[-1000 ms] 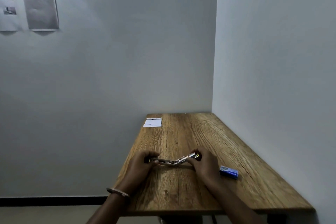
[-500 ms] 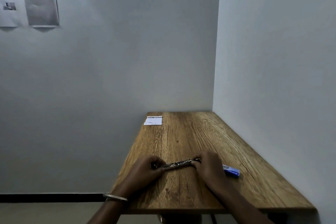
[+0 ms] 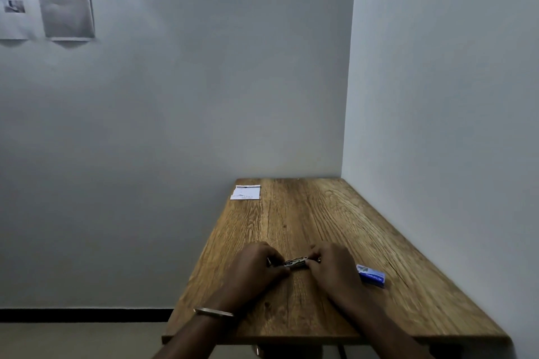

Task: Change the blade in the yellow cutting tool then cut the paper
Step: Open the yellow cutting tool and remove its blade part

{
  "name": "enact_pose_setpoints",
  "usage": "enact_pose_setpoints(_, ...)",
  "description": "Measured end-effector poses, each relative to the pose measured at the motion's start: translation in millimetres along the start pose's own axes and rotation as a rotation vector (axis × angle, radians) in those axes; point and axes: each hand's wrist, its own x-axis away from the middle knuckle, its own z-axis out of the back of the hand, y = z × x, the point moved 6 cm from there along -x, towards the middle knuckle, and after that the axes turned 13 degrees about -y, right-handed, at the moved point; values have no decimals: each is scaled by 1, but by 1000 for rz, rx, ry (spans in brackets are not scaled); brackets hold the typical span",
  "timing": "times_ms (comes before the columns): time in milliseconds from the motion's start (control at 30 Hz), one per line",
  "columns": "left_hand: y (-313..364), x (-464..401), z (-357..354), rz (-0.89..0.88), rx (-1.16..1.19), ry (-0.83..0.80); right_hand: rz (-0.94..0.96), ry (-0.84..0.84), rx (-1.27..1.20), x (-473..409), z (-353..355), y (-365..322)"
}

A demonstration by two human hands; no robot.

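Both my hands rest on the wooden table (image 3: 335, 213) near its front edge and hold the cutting tool (image 3: 296, 262) between them. Only a short metallic stretch of the tool shows; its yellow body is hidden by my fingers. My left hand (image 3: 256, 267) grips the tool's left end. My right hand (image 3: 334, 267) grips its right end. A small white paper (image 3: 245, 192) lies flat at the table's far left corner, well away from my hands.
A small blue box (image 3: 371, 275) lies on the table just right of my right hand. Walls close the table in at the back and right. Its left and front edges are open. Printed sheets (image 3: 65, 0) hang on the far wall.
My hands have come closer together along the tool, so less of its metal part shows than before. The tool has dropped lower onto the table. The view tilted down slightly.
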Motion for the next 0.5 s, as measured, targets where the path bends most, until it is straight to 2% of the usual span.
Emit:
enact_pose_setpoints(333, -5, -3, -3, 4, 68, 13, -17, -12, -215, -3, -6, 0)
enact_pose_setpoints(500, -2, -3, -4, -11, 70, -1, 67, -41, -354, 2, -9, -9)
